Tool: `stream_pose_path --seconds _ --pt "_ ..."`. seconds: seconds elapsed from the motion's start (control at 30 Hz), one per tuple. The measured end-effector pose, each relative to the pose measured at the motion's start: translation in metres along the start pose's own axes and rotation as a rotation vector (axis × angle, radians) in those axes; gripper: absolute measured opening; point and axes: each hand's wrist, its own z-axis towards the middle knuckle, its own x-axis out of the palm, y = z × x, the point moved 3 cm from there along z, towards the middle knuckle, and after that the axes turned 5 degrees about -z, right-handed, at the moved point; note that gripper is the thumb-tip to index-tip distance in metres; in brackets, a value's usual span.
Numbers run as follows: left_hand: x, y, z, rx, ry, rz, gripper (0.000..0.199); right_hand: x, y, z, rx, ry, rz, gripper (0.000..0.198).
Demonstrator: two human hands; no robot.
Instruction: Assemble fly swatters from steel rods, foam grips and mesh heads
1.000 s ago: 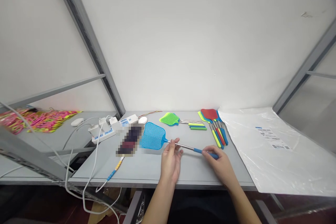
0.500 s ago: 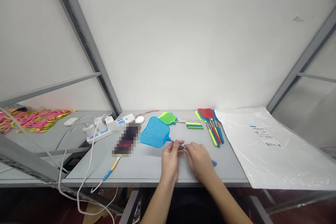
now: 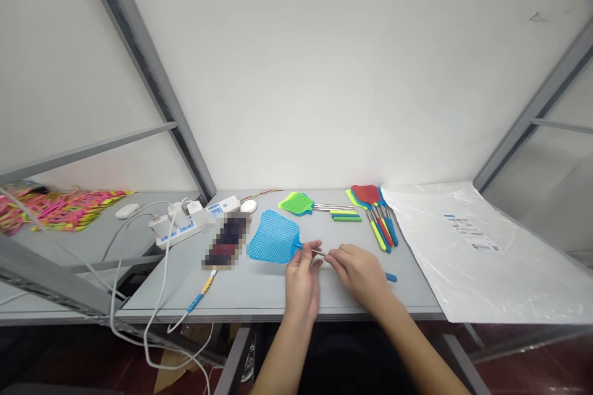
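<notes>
Held just above the table is a blue fly swatter (image 3: 274, 237), its mesh head to the left. My left hand (image 3: 303, 278) is closed around the metal rod close to the head. With fingers pinched, my right hand (image 3: 356, 271) grips the same rod farther along. A blue handle grip (image 3: 391, 277) lies on the table, partly behind my right hand. Behind the hands rest green-topped swatters (image 3: 296, 202) with bare metal rods, and loose green and blue grips (image 3: 346, 218) lie near the rod ends. Several swatters with coloured grips (image 3: 377, 222) are piled to the right.
A large white plastic bag (image 3: 445, 241) with a label covers the table's right end. At left are a phone (image 3: 227, 244), a power strip (image 3: 180, 231) with plugs, and trailing white cables (image 3: 162, 271). Pink and yellow items (image 3: 60, 210) lie on the neighbouring surface.
The blue swatter's head has turned slightly and come lower, away from the green ones. My right hand has slid a little to the right along the rod, away from my left.
</notes>
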Motion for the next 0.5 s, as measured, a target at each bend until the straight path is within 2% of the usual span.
stream_pose_path --seconds 0.13,0.23,0.37,0.5 --pt "-0.012 -0.035 0.014 0.064 -0.122 -0.099 0.021 -0.007 -0.001 -0.009 0.020 0.017 0.054 0.032" --pt "-0.017 -0.050 0.023 0.080 -0.131 -0.113 0.018 -0.009 -0.008 -0.019 0.033 0.029 0.066 0.033" --pt "-0.012 -0.034 0.021 -0.054 -0.083 -0.100 0.019 -0.012 -0.026 -0.032 0.083 -0.002 0.059 0.032" --pt "0.001 -0.006 0.005 -0.120 0.049 0.047 0.024 -0.018 -0.042 -0.046 0.158 -0.014 0.080 0.029"
